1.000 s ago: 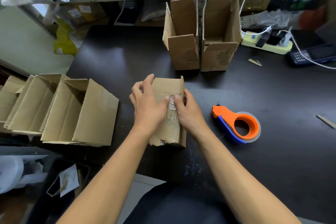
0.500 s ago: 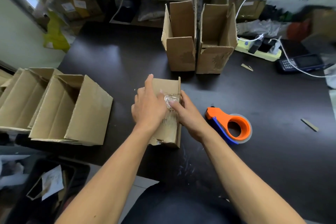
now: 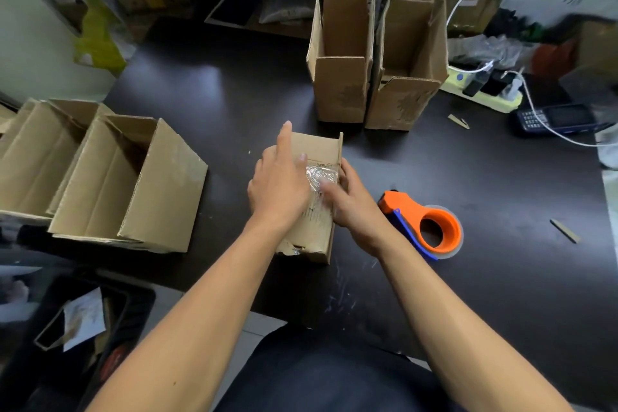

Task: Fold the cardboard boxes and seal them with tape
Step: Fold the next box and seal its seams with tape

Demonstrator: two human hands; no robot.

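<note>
A small cardboard box (image 3: 317, 150) lies on its side in the middle of the dark table (image 3: 501, 271), with crinkled clear tape (image 3: 319, 174) on its top face. My left hand (image 3: 279, 184) rests flat on the box's left part, fingers stretched toward the far end. My right hand (image 3: 347, 201) clasps the box's right side, thumb pressing on the tape. An orange tape dispenser (image 3: 431, 227) with a blue blade guard lies on the table just right of my right hand, untouched.
Two open boxes (image 3: 341, 87) (image 3: 404, 100) stand upright behind the one I hold. Larger open boxes (image 3: 150, 191) lie on their sides at the left edge. A power strip (image 3: 485, 90), a dark phone (image 3: 555, 119) and white cables lie at the back right. Cardboard scraps (image 3: 565, 231) lie right.
My left hand has slid forward along the box top and flattened. My right thumb has shifted on the tape. The view has tilted slightly; the dispenser has stayed in place.
</note>
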